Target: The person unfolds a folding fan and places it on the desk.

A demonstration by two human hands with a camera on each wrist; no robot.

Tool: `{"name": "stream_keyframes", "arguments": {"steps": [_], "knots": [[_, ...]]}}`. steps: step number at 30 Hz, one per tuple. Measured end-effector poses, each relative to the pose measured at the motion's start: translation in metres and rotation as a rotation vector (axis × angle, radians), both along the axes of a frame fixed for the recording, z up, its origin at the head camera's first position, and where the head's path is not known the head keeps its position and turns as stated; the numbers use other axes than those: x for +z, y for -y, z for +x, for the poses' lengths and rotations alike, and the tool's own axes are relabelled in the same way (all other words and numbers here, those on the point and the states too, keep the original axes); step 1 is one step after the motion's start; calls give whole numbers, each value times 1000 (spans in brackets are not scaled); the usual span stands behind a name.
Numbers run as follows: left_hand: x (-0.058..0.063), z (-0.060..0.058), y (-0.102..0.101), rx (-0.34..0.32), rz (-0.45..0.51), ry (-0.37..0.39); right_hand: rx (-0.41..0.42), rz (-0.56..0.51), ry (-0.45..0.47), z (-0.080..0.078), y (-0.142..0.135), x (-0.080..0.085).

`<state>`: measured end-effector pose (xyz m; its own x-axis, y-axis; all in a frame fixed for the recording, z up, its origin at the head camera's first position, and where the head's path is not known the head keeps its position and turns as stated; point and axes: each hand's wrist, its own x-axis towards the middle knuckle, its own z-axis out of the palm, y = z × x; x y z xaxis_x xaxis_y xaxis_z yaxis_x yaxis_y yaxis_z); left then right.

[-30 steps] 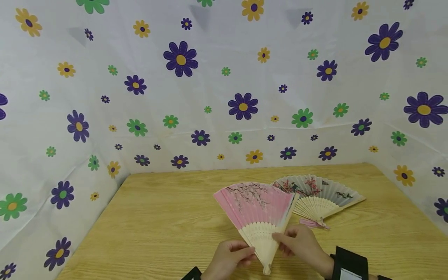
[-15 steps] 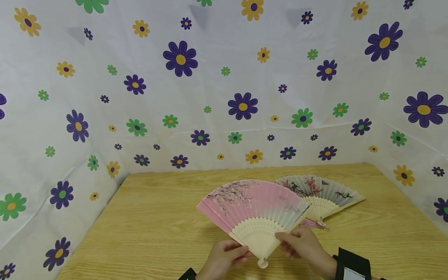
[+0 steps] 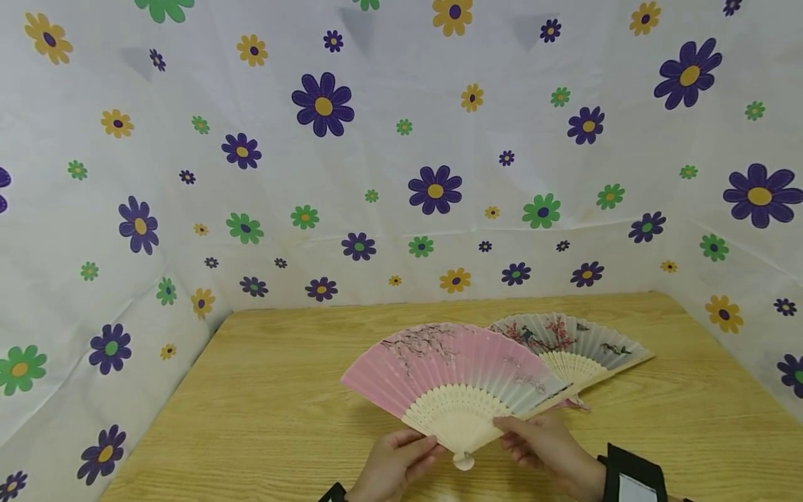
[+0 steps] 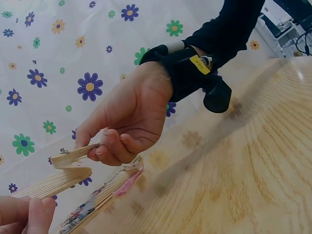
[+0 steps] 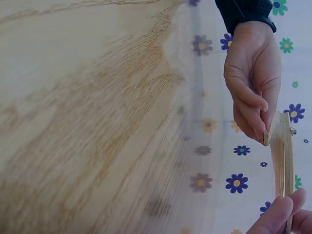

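Spread wide, a pink folding fan (image 3: 433,362) with a branch print and pale wooden ribs is held up between both hands, its pivot end pointing toward me. My left hand (image 3: 395,461) pinches the outer rib on the left side, thumb on top. On the other side, my right hand (image 3: 552,450) pinches the right outer rib near the lower ribs. Behind it, a grey folding fan (image 3: 602,341) with red blossoms lies open on the table, partly covered in the head view. Its pink tassel (image 4: 129,183) shows below the right hand in the left wrist view.
The wooden table (image 3: 263,390) spans the front. A white cloth (image 3: 376,153) printed with flowers hangs along the back and both sides of it. Black straps with small devices (image 3: 633,474) sit on the wrists.
The pink fan has opened from a narrow wedge to a wide spread. My left hand has moved slightly left and up, while the right outer rib has swung down to the right.
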<state>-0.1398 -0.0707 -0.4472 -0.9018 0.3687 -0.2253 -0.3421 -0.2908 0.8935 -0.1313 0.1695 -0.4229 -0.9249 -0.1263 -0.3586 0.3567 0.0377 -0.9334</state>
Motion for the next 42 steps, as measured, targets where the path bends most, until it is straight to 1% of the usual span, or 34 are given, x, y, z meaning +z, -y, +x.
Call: {"name": "stream_keyframes", "arguments": {"steps": [3,7,11,15,19,23,27,33,38,42], "knots": [[2,-1,2,4,41,11,-4,-28,15,-1,0,1],[6,-1,2,25,57,0,-26,-44,31,-3,3,3],[7,-1,3,67,55,-15,-52,-72,60,-3,6,6],[6,-1,5,102,62,-9,-75,-89,84,-4,8,6],[6,-2,7,131,92,-9,-84,-102,94,-3,10,7],[8,-2,8,180,131,-20,-103,-178,101,-2,14,13],[10,-3,9,232,150,-13,-84,-276,82,-2,17,16],[9,-3,13,282,146,1,-87,-312,74,-2,28,14],[9,-3,17,326,192,41,-70,-370,67,-3,39,12],[7,-5,24,334,188,57,-37,-410,74,-7,45,11]]}}
